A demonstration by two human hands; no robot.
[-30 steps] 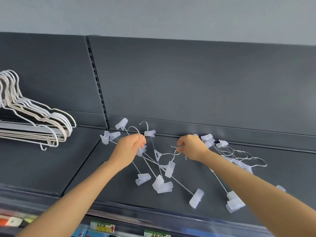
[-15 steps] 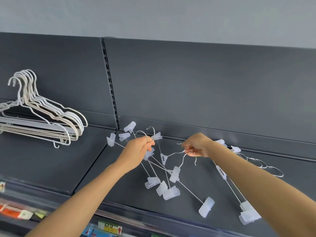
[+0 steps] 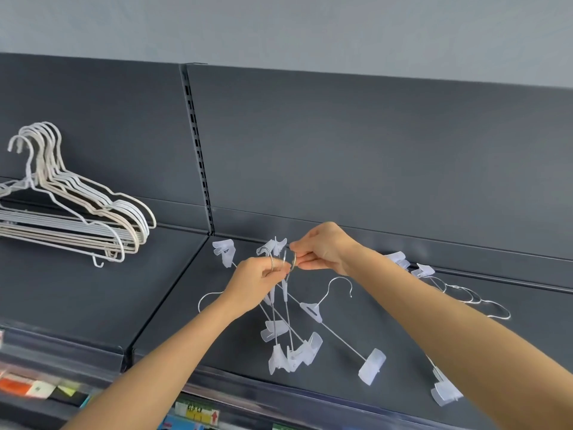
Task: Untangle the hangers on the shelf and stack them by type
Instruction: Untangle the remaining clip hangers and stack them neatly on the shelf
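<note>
Tangled clip hangers (image 3: pixel 307 349) dangle over the shelf (image 3: pixel 403 367) as the left hand (image 3: pixel 257 283) pinches several hooks and the right hand (image 3: pixel 325 248) pinches one beside them, apparently to free it, with wire hangers (image 3: pixel 93 225) already stacked far left.

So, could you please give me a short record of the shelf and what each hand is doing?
left hand: grips the hooks of a bundle of clip hangers
right hand: pinches one hook of that bundle
loose clip hanger: lies on the shelf below the hands
more clip hangers: at right, partly hidden by the right arm
wire hangers: stacked at left on the shelf
</note>
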